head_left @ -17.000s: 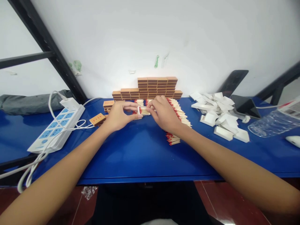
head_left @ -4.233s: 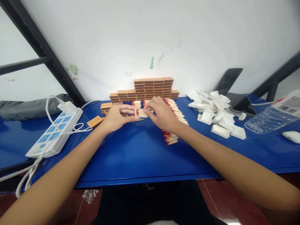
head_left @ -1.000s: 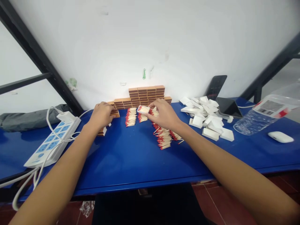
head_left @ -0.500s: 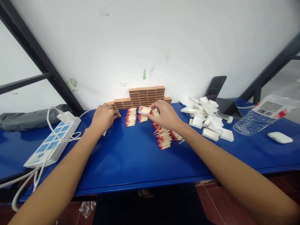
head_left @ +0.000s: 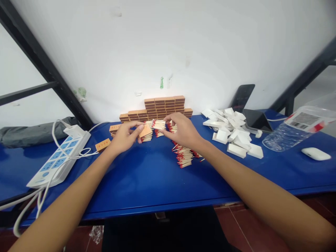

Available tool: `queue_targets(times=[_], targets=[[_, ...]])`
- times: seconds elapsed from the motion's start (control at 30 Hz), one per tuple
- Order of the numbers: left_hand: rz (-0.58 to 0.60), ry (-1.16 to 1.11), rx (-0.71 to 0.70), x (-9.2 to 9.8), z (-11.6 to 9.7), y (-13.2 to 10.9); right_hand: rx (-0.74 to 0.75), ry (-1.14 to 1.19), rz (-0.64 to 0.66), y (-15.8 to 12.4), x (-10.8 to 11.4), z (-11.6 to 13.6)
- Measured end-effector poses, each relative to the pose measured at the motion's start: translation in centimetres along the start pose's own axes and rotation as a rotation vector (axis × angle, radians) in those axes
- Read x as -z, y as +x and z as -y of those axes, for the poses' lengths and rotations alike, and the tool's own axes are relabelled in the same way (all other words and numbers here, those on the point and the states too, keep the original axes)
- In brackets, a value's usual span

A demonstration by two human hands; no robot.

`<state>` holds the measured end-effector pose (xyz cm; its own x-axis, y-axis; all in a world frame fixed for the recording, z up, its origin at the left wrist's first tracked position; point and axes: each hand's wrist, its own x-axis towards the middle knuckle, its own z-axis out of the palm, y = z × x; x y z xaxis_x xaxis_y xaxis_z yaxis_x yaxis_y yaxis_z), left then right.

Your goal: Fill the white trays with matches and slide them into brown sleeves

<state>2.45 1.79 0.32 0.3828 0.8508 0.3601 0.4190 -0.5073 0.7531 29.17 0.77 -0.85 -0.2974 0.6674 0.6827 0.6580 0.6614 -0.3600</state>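
Two pieces, an orange sleeve (head_left: 145,131) and a white tray (head_left: 158,127) of matches (head_left: 159,124), are lining up at mid-frame.
Having just left the orange boxes (head_left: 103,145) at centre left, the left hand (head_left: 126,137) is pinching the sleeve, thus bringing it beside the tray's left end; contact is not showing clearly. The tray's long axis is running nearly left to right, red heads (head_left: 154,123) pointing left; the right hand (head_left: 182,129) is gripping its right end.
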Motion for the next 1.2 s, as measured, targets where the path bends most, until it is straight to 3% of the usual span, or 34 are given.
queue_targets(times=[0.13, 0.4, 0.67, 1.2], targets=[[0.027, -0.134, 0.055, -0.3, -0.1, 0.0, -0.008, 0.006, 0.036, -0.1, 0.2, 0.1], [0.059, -0.112, 0.114, -0.4, -0.2, -0.2, -0.044, 0.017, 0.062, 0.1, 0.8, 0.9], [0.068, -0.182, 0.236, -0.6, -0.4, -0.4, 0.046, 0.1, 0.171, 0.1, 0.6, 0.6], [0.124, -0.2, 0.262, -0.4, 0.0, -0.7, -0.059, 0.191, 0.279, 0.2, 1.2, 0.0]])
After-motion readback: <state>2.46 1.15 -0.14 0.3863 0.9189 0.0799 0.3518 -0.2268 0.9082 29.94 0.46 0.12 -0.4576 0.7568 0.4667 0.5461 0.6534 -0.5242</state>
